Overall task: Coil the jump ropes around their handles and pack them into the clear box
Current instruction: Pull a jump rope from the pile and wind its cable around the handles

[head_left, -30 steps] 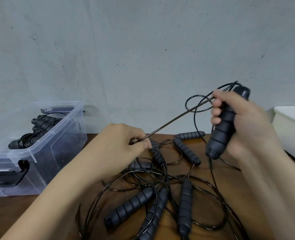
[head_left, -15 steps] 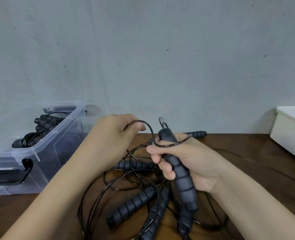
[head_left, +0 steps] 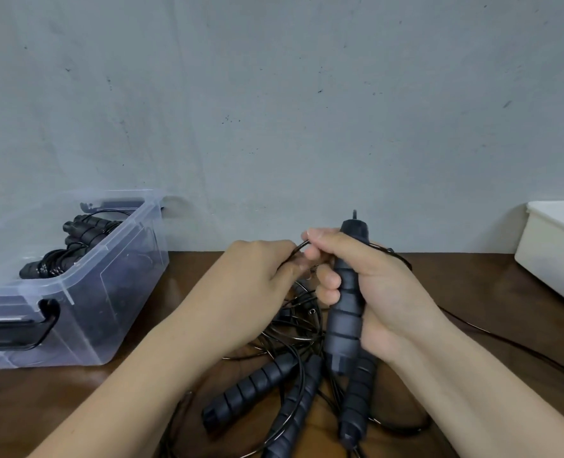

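Closer together now than half a second back: the left hand (head_left: 257, 276) had slid up against the right hand (head_left: 378, 292), and the handle (head_left: 346, 312) had swung from a slant to nearly upright. Right fingers were wrapped tight round the handle's upper half, holding it above the tangle of loose handles (head_left: 251, 388) on the table (head_left: 472, 285). Left fingers were curled, pinching the thin cord (head_left: 300, 246) just beside the right forefinger. Here was the relation that mattered: the handle's long axis ran tip-up toward the wall, butt toward the person, and the cord left it on the left side near the top. So the left hand was the nearer one, and the next wrap would likely have to cross that axis. Well off to the left sat the clear box (head_left: 135, 226), with coiled ropes (head_left: 79, 236) already inside.
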A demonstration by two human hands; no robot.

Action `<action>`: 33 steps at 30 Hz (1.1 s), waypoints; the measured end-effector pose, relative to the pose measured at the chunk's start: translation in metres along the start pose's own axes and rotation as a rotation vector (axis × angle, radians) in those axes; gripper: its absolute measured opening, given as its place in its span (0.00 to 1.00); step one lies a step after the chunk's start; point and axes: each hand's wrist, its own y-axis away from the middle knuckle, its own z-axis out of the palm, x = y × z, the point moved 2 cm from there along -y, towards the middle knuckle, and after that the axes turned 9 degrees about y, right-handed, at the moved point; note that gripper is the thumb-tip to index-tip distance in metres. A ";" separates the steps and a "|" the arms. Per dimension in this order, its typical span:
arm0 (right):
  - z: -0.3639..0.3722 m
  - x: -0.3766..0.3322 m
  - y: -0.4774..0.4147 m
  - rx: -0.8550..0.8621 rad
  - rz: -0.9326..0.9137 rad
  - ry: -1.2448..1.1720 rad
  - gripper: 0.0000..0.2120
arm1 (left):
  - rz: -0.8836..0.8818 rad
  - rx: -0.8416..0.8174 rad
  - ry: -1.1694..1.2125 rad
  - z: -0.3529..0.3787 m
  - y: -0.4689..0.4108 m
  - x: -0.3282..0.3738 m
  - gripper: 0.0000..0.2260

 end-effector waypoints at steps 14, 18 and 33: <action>-0.096 -0.095 -0.002 0.337 -0.424 -0.157 0.05 | -0.104 0.217 0.136 -0.045 -0.008 -0.024 0.11; -0.079 -0.074 -0.011 0.253 -0.242 -0.105 0.07 | -0.136 0.156 0.166 -0.036 -0.006 -0.021 0.13; 0.011 0.026 0.002 -0.155 0.055 0.282 0.12 | -0.113 0.121 0.315 -0.015 -0.008 -0.012 0.13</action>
